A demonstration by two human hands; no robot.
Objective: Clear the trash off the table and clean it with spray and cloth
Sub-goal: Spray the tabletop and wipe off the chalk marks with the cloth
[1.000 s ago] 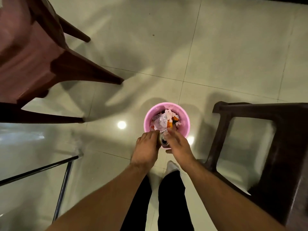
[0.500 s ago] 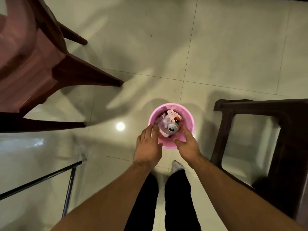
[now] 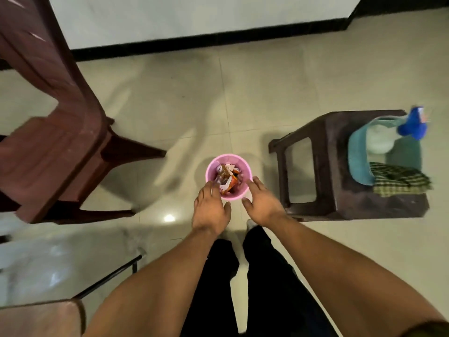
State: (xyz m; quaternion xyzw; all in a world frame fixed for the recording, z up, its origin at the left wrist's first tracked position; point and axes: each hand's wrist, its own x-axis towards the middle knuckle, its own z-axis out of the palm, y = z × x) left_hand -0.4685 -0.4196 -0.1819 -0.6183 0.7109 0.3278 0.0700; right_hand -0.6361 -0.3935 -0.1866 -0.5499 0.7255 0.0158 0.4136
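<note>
Head view, looking straight down: both hands hang over the near rim of a small pink bin (image 3: 229, 196) standing on the tiled floor just ahead of the person's feet. The left hand (image 3: 211, 207) and the right hand (image 3: 263, 200) are palm-down with fingers (image 3: 255, 182) loosely spread, gripping nothing. The trash (image 3: 227, 180), wrappers and crumpled packets, sits heaped inside the bin, so the hands are likely placed here because a load was let go into it.

The cleaning things wait on a dark plastic stool (image 3: 340, 200) just to the right of the bin. A spray bottle (image 3: 413, 125) with a blue head lies there on a teal cloth (image 3: 357, 156), and a checked cloth (image 3: 398, 180) is folded beside it. That stool sits within easy reach of the right hand, which probably explains its spot.

A corner of the glass tabletop (image 3: 43, 263) shows at lower left. A reddish-brown chair (image 3: 60, 132) stands at the left, its legs splayed toward the bin. Too little of the tabletop shows to judge whether it is cleared. Nothing blocks the way to the stool.
</note>
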